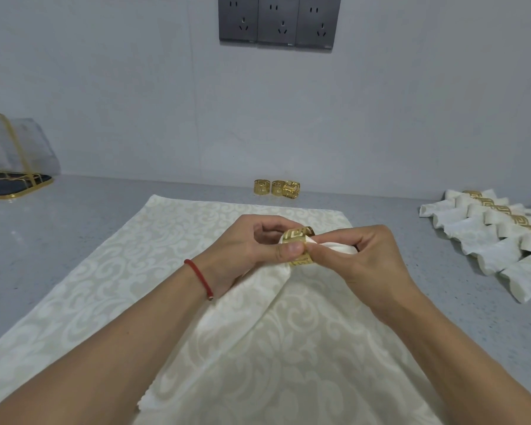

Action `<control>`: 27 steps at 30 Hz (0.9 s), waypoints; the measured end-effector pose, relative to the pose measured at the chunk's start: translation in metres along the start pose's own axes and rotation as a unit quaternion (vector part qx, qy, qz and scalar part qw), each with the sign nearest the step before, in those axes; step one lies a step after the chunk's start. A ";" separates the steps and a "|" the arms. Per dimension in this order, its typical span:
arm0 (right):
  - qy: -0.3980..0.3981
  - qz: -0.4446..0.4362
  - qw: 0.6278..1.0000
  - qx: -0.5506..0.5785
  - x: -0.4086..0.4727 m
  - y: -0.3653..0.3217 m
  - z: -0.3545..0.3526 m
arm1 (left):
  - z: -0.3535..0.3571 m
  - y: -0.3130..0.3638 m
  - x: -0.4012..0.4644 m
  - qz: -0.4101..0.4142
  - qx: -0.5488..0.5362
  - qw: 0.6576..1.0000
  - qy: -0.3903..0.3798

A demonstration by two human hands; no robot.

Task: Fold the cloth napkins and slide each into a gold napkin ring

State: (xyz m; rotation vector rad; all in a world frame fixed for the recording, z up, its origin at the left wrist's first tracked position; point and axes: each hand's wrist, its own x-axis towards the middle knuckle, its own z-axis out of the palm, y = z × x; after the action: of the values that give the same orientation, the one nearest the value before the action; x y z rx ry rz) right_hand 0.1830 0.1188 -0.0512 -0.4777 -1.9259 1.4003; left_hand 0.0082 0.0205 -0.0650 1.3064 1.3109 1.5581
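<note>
A cream patterned napkin [252, 305] is gathered into a folded strip over the middle of the counter. Its far end passes through a gold cut-out napkin ring [298, 239]. My left hand [246, 250] pinches the ring between thumb and fingers. My right hand [365, 259] grips the napkin's tip where it comes out of the ring on the right. Under them a flat cream napkin [129, 271] lies spread out. Three spare gold rings [276, 188] stand near the wall.
Several finished napkins in gold rings [497, 237] lie in a row at the right edge. A glass and gold-framed box [10, 161] sits at the far left. Grey wall sockets [278, 21] are above. The grey counter [59, 216] runs to the wall.
</note>
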 end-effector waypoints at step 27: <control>0.051 -0.079 0.994 0.057 0.000 0.005 -0.001 | -0.011 0.006 -0.001 -0.080 -0.124 0.987 -0.067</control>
State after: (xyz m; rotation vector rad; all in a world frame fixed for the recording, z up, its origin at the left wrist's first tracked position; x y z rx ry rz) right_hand 0.1834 0.1207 -0.0556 -0.3292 -1.7529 1.3491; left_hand -0.0020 0.0156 -0.0596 1.1011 1.0727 1.4437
